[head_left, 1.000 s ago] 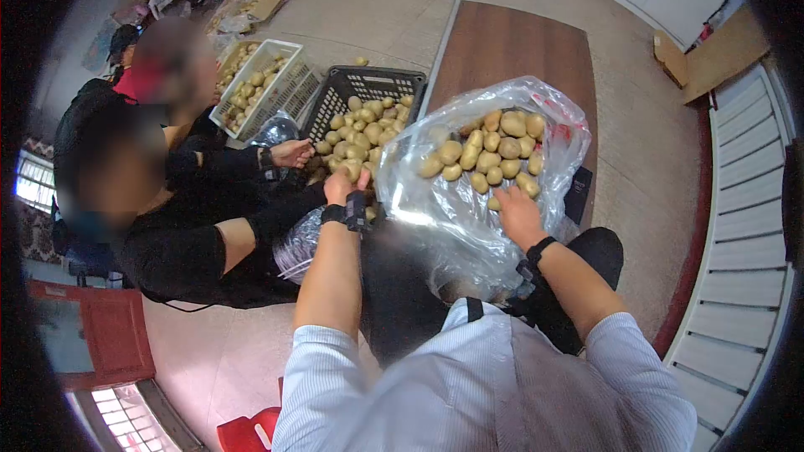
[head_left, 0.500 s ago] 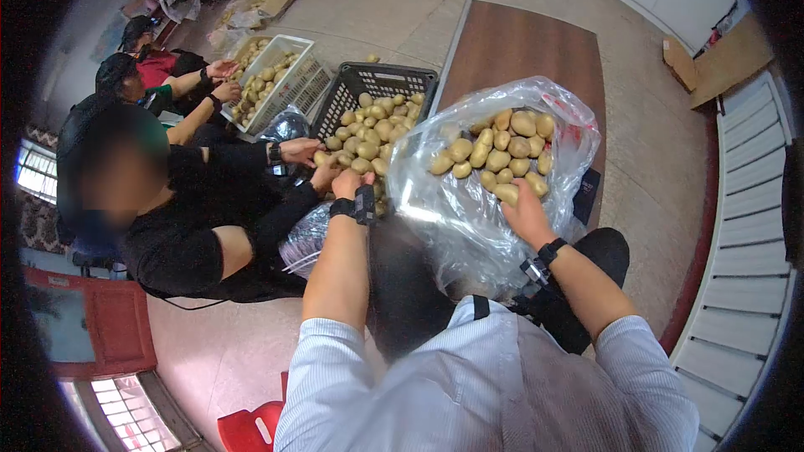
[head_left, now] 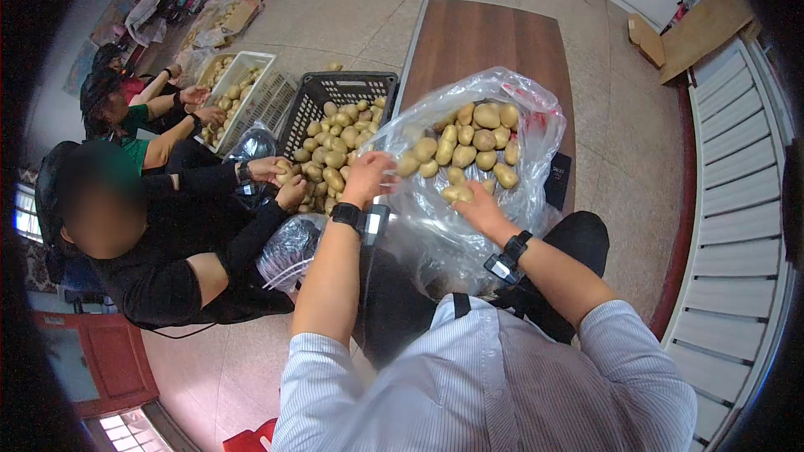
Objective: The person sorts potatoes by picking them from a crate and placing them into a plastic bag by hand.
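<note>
A clear plastic bag [head_left: 536, 151] lies spread open on the brown board, with many potatoes [head_left: 484, 141] in its upper part. My right hand [head_left: 486, 211] is closed on a potato [head_left: 457, 193] at the near side of that pile. At the bag's left edge, my left hand [head_left: 368, 177] is raised beside the black crate, its fingers apart and nothing seen in them. The black crate [head_left: 347, 82] holds many more potatoes [head_left: 335, 144]. Both of my wrists carry dark straps with small devices.
A co-worker [head_left: 167, 243] sits at the left, both hands at the black crate's near side. Further co-workers reach toward a white crate [head_left: 261, 88] of potatoes. The brown board [head_left: 494, 38] extends beyond the bag. A wrapped bundle [head_left: 291, 244] lies left of my left forearm.
My left hand has moved from the black crate to the bag's left edge, its fingers now apart. My right hand has brought a potato nearer and leftward. The whole view has shifted.
</note>
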Tool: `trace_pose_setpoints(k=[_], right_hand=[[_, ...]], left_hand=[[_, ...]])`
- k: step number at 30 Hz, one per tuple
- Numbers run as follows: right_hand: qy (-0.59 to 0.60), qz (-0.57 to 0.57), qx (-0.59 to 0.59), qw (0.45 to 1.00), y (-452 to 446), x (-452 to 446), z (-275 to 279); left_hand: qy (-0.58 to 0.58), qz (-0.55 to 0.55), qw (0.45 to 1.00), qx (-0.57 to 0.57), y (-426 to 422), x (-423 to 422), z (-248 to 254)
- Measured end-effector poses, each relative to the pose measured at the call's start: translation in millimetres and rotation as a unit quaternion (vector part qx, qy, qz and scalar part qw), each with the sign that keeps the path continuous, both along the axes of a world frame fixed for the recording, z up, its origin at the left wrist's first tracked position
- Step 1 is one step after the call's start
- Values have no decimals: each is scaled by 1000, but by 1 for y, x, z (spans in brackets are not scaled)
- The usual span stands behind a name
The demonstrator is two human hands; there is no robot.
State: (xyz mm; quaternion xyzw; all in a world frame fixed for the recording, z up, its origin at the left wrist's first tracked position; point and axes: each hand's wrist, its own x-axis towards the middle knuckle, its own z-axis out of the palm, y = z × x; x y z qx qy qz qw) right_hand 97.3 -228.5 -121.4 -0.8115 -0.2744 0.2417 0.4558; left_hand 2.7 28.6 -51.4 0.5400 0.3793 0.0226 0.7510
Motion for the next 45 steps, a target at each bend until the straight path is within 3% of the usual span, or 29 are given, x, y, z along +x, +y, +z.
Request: trace_pose_setpoints(k=[7,13,17,18,21,22,23,24,26,27,29,31,33,34,36,43,45], right_hand=[[218,66,47,973,17,-14,32],[306,58,47,949,29,-11,50],[284,99,110,947,36,-8,50],[178,116,130,969,37,-7,42],[146,63,100,982,39,-4,39],[239,13,37,970,37,-3,44],[217,2,24,976,37,-3,55],[195,-11,12,981,36,0,60],[-28,57,9,998,28,12,54],[-28,63,12,998,23,17,47],[-284,67,-71,954,11,25,36],[-266,62,-128,953,-1,25,33],[-271,57,-196,941,-7,21,29],[-280,58,-194,939,-12,22,16],[-285,70,-190,937,-16,22,6],[-312,112,-174,927,-22,13,13],[-300,114,-150,935,-23,15,14]], left_hand=[[64,-137,987,55,-26,10,7],[68,-231,970,29,-37,11,18],[19,-283,957,-69,-38,10,16],[9,-292,955,-50,-40,9,20],[41,-317,947,-31,-40,8,29],[16,-321,946,-33,-38,6,30],[-5,-324,945,-34,-34,3,28],[1,-302,953,-30,-31,0,24],[-49,-221,969,-97,-24,-5,15],[-50,-216,971,-94,-17,-10,12],[-99,-98,980,-142,-7,-10,8],[-120,-63,980,-145,8,-14,-1],[-135,55,979,-145,22,-18,-8],[-135,53,979,-146,26,-21,-10],[-167,183,957,-148,33,-28,-12],[-105,326,930,-131,65,-46,-44],[-58,310,948,-35,68,-51,-51]])
